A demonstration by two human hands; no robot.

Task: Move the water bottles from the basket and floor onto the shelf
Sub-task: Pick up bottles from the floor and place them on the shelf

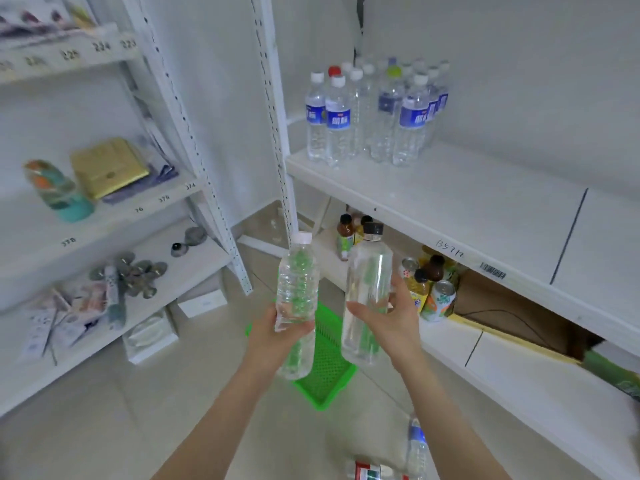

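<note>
Left fingers (294,332) grip white-capped bottle (298,285) | right fingers (397,289) grip black-capped bottle (367,296) | basket (329,382) on floor (104,427) | white shelves (450,202)

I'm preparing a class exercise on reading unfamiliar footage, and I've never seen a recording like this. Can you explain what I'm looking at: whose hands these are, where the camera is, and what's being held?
There is no machine here. A person wears a wide-angle camera on the head, looking forward and down, so both arms are their own. The left hand grips a crinkled clear bottle with a white cap. The right hand holds a smoother clear bottle with a black cap. Below them a green mesh basket sits on the floor. A blue-labelled bottle and a red-labelled bottle are on the floor near the bottom edge. On the white shelf ahead, a group of water bottles already stands upright.
</note>
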